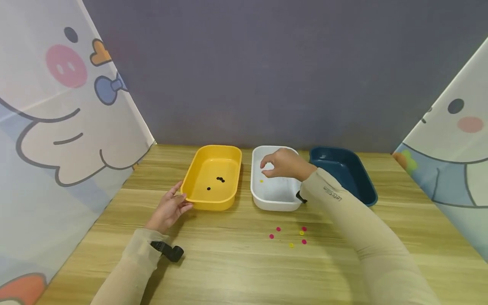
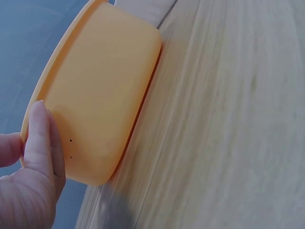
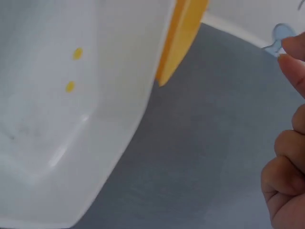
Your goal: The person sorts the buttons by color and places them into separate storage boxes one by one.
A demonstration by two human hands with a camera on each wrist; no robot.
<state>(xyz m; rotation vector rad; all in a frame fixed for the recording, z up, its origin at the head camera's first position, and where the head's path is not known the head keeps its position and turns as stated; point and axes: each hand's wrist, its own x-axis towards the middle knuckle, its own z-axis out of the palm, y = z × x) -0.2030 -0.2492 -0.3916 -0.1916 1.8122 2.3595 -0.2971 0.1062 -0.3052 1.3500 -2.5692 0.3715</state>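
Note:
My left hand point(image 1: 170, 208) grips the near left corner of the yellow tray point(image 1: 212, 205), thumb at the rim and fingers against the outer wall, as the left wrist view shows. Several small black discs point(image 1: 208, 189) lie in that tray. Over the white tray point(image 1: 277, 205) hovers my right hand point(image 1: 285, 163), its thumb and index finger slightly apart with nothing seen between them; the other fingers are curled in the right wrist view. Two yellow discs point(image 3: 77, 53) appear inside the white tray there. On the table in front are several pink discs point(image 1: 278, 229) and two yellow discs point(image 1: 291, 245).
A dark blue tray point(image 1: 366, 186) stands right of the white one, partly hidden by my right forearm. Behind the trays rises a grey wall point(image 1: 259, 76). Cartoon-printed panels point(image 1: 76, 127) flank the wooden table point(image 1: 221, 271).

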